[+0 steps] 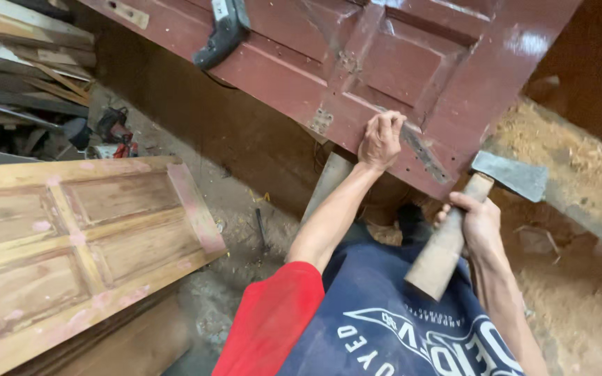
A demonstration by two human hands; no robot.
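my left hand is pinched shut around the top of a chisel, a flat grey blade that runs down and to the right from my fingers, lying against the lower rail of the dark red panelled door. its long axis slants along the door's edge, tip pointing away from my left grip toward the hammer side. i judge i hold it high on the shaft so the blade sits flat on the wood and its struck end is clear of my knuckles.

my right hand is wrapped tight round the pale wooden handle of a hammer. the handle runs from below my grip, near my chest, up to the grey steel head, which sits just right of the chisel's lower end, not touching it that i can tell. the head's flat face points left toward the door.

far left of both grips a stripped, pale door lies on the sawdusty floor, and a black tool rests on the red door above my left grip.
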